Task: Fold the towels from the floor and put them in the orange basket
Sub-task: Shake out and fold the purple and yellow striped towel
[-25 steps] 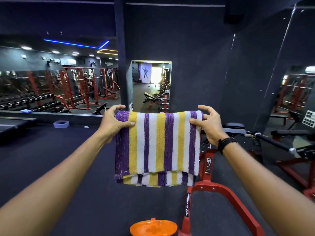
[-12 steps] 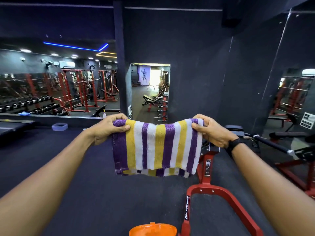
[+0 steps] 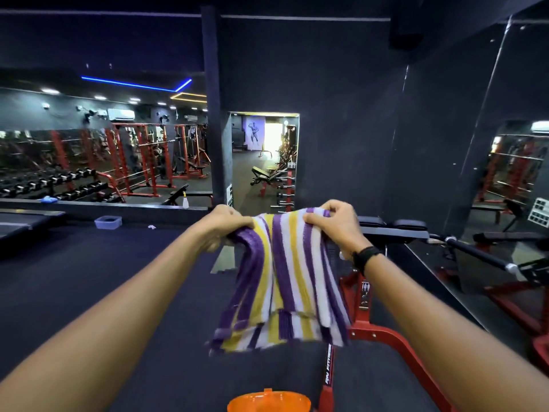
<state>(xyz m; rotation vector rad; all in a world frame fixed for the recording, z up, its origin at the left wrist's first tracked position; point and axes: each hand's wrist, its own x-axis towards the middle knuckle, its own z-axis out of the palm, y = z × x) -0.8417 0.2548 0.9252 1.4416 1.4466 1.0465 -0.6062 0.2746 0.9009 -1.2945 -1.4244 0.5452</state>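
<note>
A striped towel point(image 3: 285, 281) is held in the air by both hands. Its top left corner is gripped by the left hand point(image 3: 221, 227), its top right corner by the right hand point(image 3: 337, 224), the two close together. The towel sags in folds above the orange basket point(image 3: 269, 401), beside a red frame point(image 3: 383, 337).

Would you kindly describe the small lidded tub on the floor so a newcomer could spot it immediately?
Start at the long mirror wall with the dumbbell rack on the left. Below its ledge, on the dark floor, sits the pale tub. It is the only boxy, light-coloured container there, far from the orange basket.
</note>
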